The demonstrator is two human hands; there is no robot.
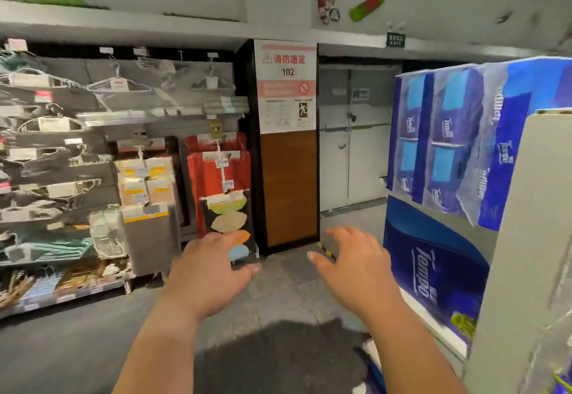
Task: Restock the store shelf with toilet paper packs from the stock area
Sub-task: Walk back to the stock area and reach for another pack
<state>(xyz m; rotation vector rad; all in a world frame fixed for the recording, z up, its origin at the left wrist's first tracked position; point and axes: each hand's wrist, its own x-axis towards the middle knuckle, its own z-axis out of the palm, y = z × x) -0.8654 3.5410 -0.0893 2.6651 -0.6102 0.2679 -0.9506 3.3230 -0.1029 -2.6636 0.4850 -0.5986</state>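
Both hands, left hand [213, 273] and right hand [356, 269], hover empty, fingers apart, near toilet paper packs [448, 142]

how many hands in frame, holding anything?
2. Left hand is low centre-left, over the aisle floor, fingers spread, holding nothing. Right hand is beside it at centre-right, near the blue Tempo display, also empty. None appear hidden.

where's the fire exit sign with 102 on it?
Head view, upper centre: the 102 sign sits on a pillar above a brown panel, between the hanger racks and the grey doors.
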